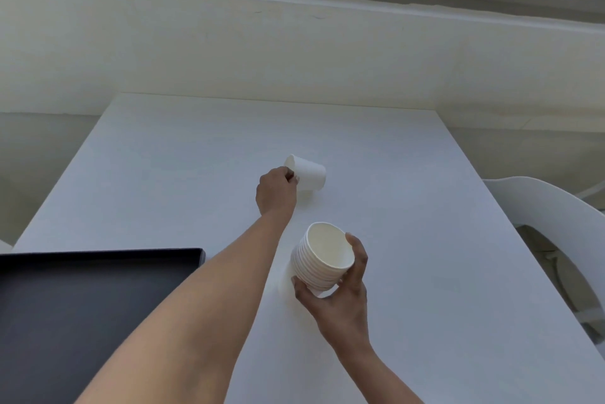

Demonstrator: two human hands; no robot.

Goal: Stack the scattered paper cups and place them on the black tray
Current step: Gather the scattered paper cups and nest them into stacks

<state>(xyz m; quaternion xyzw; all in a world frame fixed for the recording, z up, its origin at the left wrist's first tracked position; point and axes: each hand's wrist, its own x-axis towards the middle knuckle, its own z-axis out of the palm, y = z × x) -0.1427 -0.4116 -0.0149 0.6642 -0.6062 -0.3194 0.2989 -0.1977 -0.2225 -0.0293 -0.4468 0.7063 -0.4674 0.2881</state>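
Observation:
A single white paper cup (309, 173) is tipped on its side near the middle of the white table, its mouth pointing left. My left hand (276, 190) is stretched out and grips this cup at the rim. Closer to me, my right hand (340, 289) holds a stack of several nested white paper cups (322, 256) from below and the side, mouth up and tilted toward me, just above the table. The black tray (82, 315) lies at the near left and nothing is on the part I see.
The white table (425, 240) runs back to a pale wall. A white plastic chair (553, 223) stands at the table's right edge. The tray's far rim sits just left of my left forearm.

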